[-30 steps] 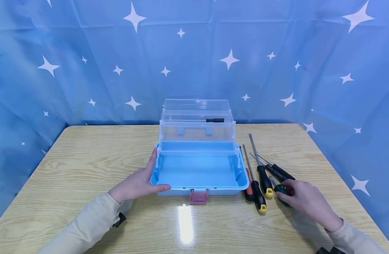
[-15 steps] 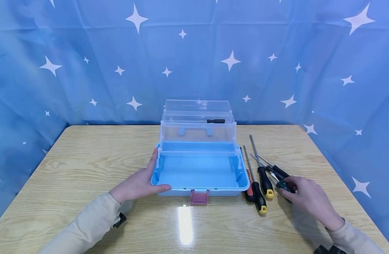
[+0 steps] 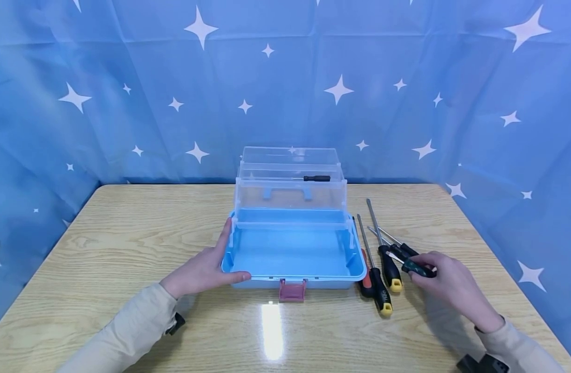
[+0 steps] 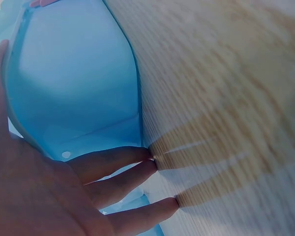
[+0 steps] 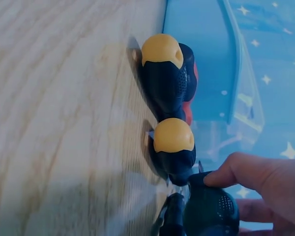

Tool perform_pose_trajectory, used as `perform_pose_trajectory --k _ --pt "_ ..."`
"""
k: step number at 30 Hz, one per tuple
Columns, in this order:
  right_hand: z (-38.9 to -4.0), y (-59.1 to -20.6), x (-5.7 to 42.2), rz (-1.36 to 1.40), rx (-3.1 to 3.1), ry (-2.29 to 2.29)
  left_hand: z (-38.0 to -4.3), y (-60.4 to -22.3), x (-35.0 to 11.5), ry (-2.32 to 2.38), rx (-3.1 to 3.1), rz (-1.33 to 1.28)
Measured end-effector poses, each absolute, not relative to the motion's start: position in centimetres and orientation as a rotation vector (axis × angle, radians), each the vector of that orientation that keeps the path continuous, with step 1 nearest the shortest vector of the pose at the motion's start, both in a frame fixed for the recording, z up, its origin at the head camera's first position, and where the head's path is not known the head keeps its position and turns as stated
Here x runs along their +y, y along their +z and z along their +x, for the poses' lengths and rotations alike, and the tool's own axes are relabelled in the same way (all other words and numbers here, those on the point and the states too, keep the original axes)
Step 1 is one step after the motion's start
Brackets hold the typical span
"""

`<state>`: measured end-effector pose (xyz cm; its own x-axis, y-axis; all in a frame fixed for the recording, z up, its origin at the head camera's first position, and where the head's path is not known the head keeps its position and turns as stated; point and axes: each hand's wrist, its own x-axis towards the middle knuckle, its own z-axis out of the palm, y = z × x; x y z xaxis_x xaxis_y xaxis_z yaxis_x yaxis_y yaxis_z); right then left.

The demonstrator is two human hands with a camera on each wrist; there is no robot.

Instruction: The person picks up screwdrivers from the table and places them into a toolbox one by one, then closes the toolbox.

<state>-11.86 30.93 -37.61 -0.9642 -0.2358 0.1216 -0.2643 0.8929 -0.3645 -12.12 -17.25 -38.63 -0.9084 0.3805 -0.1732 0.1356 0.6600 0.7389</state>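
Note:
A blue toolbox stands on the table, with its clear lid and trays folded up behind it. My left hand rests against the box's left end, thumb along the front rim. In the left wrist view, its straight fingers reach down to the tabletop beside the box wall. My right hand pinches the dark green handle of a screwdriver between thumb and fingers. The shaft points left toward the box, over the black-handled screwdrivers. In the right wrist view, the thumb presses near the handle's front end.
Two black screwdrivers with yellow ends lie right of the box, beside a red-and-black handle. A small black screwdriver lies in an upper clear tray. The pink latch hangs at the front. A blue starry curtain closes off the back.
My right hand has lifted the green-handled screwdriver a little and turned it so its shaft points more to the left. The left hand and the box have stayed in place.

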Motion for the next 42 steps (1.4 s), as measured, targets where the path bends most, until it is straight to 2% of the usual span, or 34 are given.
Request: perform_pose_trajectory --k 33,42 --pt "-13.2 -37.0 29.3 0.332 -2.977 0.800 -12.2 -38.8 -16.7 1.038 2.640 0.337" --pt "-13.6 -36.6 29.0 0.338 -2.962 0.853 -12.7 -38.8 -16.9 1.242 2.522 0.381"
